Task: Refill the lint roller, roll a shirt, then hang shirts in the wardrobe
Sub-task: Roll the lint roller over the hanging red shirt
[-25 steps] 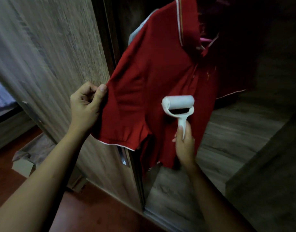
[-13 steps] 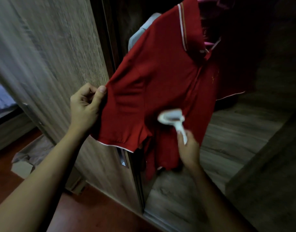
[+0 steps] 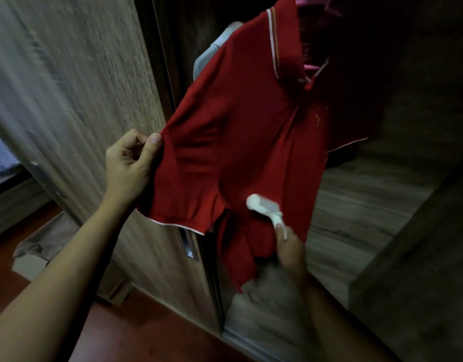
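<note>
Hands both busy: left hand still pinches the red shirt by its sleeve; right hand grips the white lint roller, now lower on the shirt front, near the hem.

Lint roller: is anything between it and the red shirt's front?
Nothing visible. The white plastic lint roller, held by the right hand, lies directly over the lower front of the red polo shirt; blur hides actual contact. The left hand pinches the sleeve, off to the side.
</note>
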